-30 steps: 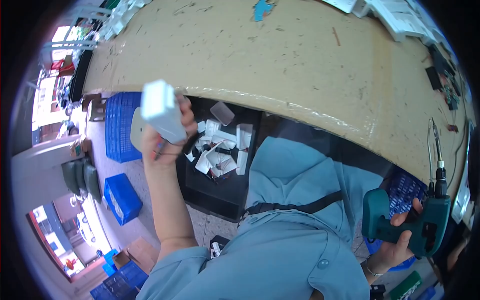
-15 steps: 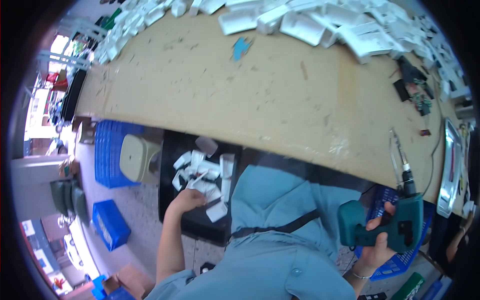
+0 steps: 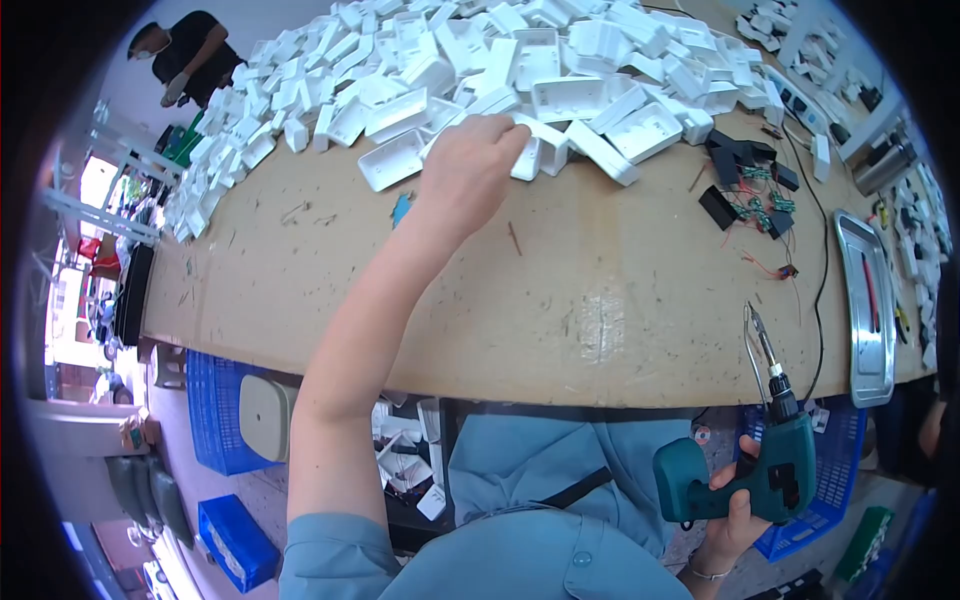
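Observation:
My left hand (image 3: 472, 172) reaches over the table to the near edge of a heap of white plastic cases (image 3: 570, 98). Its fingers curl downward among them, tips hidden, so whether they grip a case is unclear. An open white case (image 3: 393, 160) lies just left of the hand. In my right hand (image 3: 738, 515) is a dark green soldering gun (image 3: 785, 470), held by its handle at the table's front edge. The metal tip and a thin guide tube point away from me, over the tabletop.
Black cases and green circuit boards with wires (image 3: 755, 185) lie at the right, near a metal tray (image 3: 865, 310). A black bin (image 3: 408, 525) with white parts is below the table edge, partly behind my left arm. Blue crates (image 3: 225, 410) stand alongside. Another person (image 3: 190, 60) stands far left.
My left hand has left the black bin and moved forward to the heap of white cases. The view has shifted forward, showing more of the heap. My right hand still holds the soldering gun.

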Available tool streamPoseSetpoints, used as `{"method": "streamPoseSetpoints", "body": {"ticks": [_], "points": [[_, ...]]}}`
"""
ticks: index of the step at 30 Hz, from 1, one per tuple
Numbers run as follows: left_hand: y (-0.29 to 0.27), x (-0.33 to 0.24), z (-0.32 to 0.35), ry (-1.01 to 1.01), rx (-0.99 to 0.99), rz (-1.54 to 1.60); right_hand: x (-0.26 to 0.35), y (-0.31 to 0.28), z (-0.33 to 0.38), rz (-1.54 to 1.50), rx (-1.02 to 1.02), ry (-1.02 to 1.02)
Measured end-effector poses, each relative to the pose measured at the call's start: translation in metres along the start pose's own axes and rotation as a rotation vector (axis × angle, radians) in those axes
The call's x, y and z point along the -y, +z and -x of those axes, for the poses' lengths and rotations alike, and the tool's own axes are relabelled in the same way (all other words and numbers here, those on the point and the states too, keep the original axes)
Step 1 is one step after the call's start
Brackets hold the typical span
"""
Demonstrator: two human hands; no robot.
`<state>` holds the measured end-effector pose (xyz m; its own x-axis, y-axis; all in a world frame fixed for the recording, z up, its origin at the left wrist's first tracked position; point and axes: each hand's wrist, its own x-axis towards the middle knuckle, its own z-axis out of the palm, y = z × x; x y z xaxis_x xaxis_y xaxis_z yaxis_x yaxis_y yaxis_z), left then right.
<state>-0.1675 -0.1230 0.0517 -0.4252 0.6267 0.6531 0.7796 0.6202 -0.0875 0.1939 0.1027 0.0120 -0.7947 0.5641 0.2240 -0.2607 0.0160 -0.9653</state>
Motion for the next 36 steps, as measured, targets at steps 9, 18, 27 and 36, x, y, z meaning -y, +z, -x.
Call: {"method": "streamPoseSetpoints", "body": {"ticks": [9,18,27,36], "points": [[0.012,0.017,-0.011,0.171,0.105,-0.188,-0.005,-0.012,-0.003,0.005,-0.125,0.067],[-0.024,-0.068,0.018,-0.962,0.479,1.116,-0.003,-0.018,-0.005,-0.056,-0.134,0.09],[-0.012,-0.167,0.022,-0.506,0.528,0.635,0.001,-0.024,0.005,-0.043,-0.147,0.009],[-0.014,-0.159,0.022,-0.388,0.461,0.703,0.001,-0.028,0.01,-0.082,-0.184,0.036]]}}
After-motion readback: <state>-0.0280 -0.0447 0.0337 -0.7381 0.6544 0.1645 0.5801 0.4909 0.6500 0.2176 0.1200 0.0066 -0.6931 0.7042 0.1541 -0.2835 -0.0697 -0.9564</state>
